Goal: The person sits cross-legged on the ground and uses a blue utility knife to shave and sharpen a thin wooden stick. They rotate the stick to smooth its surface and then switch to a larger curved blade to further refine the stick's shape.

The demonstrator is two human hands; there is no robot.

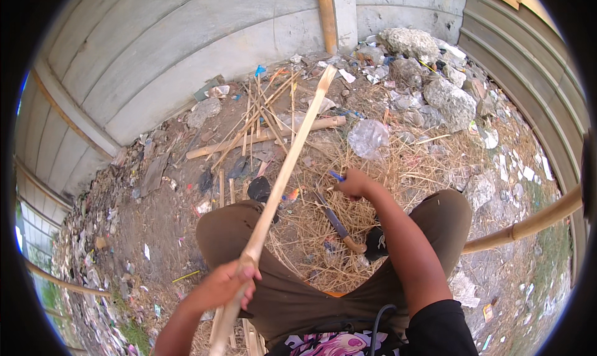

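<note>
Gripping: left hand [231, 285] curled round bamboo strip [287, 178], right hand [357, 185] round blue object [336, 176].

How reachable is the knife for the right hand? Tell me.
Likely yes: the right hand is near the knife, with nothing visible between, though the blue item it holds may hinder gripping.

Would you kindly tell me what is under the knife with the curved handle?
Dry straw shows around the knife, which appears to lie on it. Whatever is directly beneath the knife is covered, so I cannot tell what is there.
</note>
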